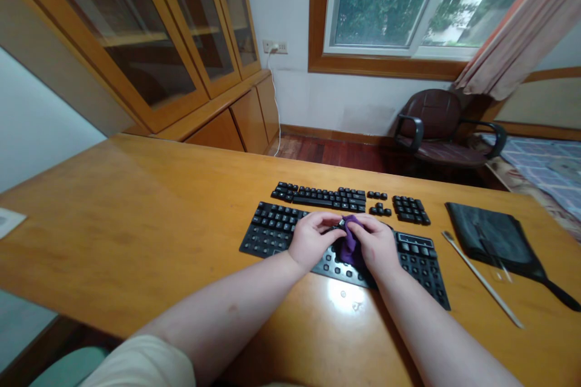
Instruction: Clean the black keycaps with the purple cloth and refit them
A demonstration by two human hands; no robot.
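Head view, watched from afar, puts my two hands nearest: the left hand pinches a small dark piece, probably a key, and the right hand is closed on one purple cloth, which meets that piece above the middle of the keyboard. I judge this to be wiping; to do it well I would pinch the key by its edges, turn each face to a fresh fold, rub lightly, and hold the cloth's hanging end clear of the bare switches so nothing snags. I count one keyboard, with keys on its upper left and what look like four keys at its upper right. Off to the right lie one stick and one black pouch, plus a thin tool I cannot make out. Beyond the keyboard, loose keys sit in four groups: a long block too dense to count, a row of three, a cluster of about four, and a number block. All rest on one table; past it I see one chair and one window.
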